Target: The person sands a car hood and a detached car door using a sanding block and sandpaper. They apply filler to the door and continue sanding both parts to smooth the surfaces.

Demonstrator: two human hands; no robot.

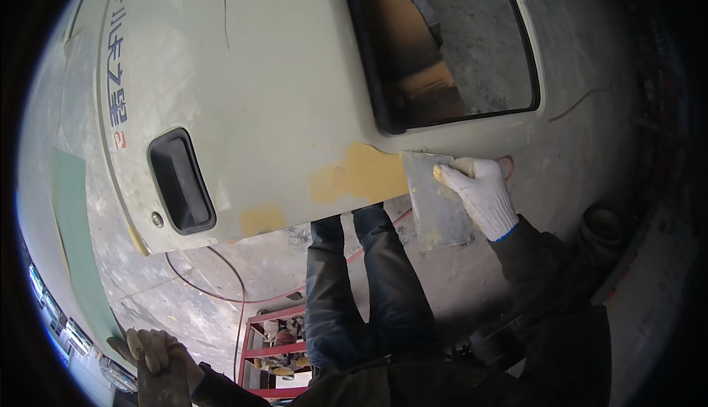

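Observation:
A pale vehicle door (273,75) lies across the view, with tan filler patches (369,174) along its near edge. My right hand (479,193), in a white knit glove, pinches a thin grey putty spreader (439,208) smeared with filler. The spreader's left edge meets or overlaps the end of the largest patch. At the lower left, away from the door, my left hand (156,349) is closed around a dark flat piece (164,386). The frame cuts this piece off, so its exact kind does not show.
The door has a black recessed handle (181,180) and a window opening (479,38). Below the door stands a red metal rack (274,349) holding several tools. A hose (242,289) trails over the concrete floor. A round dark container (601,226) stands at the right. A green-patched panel (74,222) runs along the left.

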